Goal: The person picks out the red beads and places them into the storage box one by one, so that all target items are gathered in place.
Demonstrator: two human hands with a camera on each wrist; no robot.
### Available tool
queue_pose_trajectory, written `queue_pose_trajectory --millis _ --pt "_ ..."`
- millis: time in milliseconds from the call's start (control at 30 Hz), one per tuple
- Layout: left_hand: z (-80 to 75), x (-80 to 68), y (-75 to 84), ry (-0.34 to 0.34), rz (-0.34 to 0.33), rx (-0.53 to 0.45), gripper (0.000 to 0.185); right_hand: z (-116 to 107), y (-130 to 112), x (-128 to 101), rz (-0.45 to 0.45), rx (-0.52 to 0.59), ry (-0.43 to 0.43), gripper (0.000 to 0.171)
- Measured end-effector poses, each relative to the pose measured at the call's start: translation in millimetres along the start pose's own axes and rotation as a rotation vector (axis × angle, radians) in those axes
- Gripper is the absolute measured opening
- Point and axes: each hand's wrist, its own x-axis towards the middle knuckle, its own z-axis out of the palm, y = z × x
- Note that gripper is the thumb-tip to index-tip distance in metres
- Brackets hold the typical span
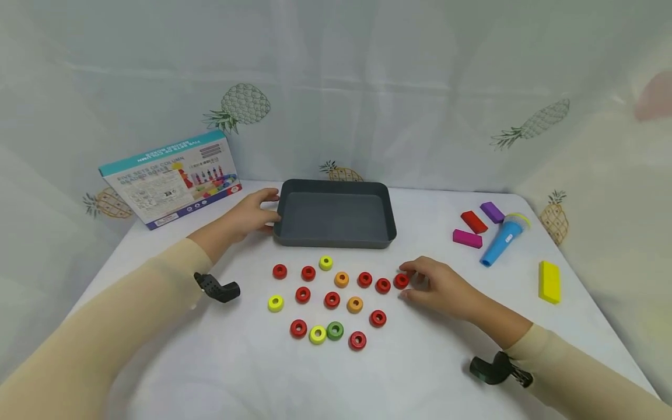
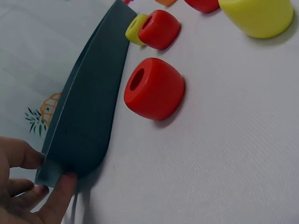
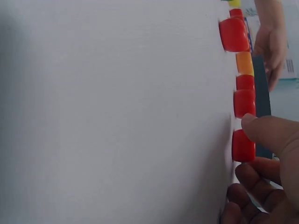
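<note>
White cloth covered the table (image 1: 210, 361). Between the hands, the grey tray (image 1: 336, 240) lay with its long axis crosswise. Her left hand (image 1: 251, 216) gripped its near-left corner; her right hand (image 1: 438, 284) pinched a flat-lying red ring (image 1: 401, 280) beside its fingertips.

A small red ring (image 1: 401, 280) lies flat against the right hand's (image 1: 440, 287) fingertips, beside other beads.

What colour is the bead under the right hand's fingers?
Red bead, at the right hand; clearest in the head view.
</note>
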Motion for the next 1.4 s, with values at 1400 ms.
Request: queue_pose_trajectory --millis 1400 --pt "-0.3 -0.8 2.9 -0.036 -0.018 -0.003 0.077 -34.3 -45.1 147.2 -0.072 -0.091 0.054 0.034"
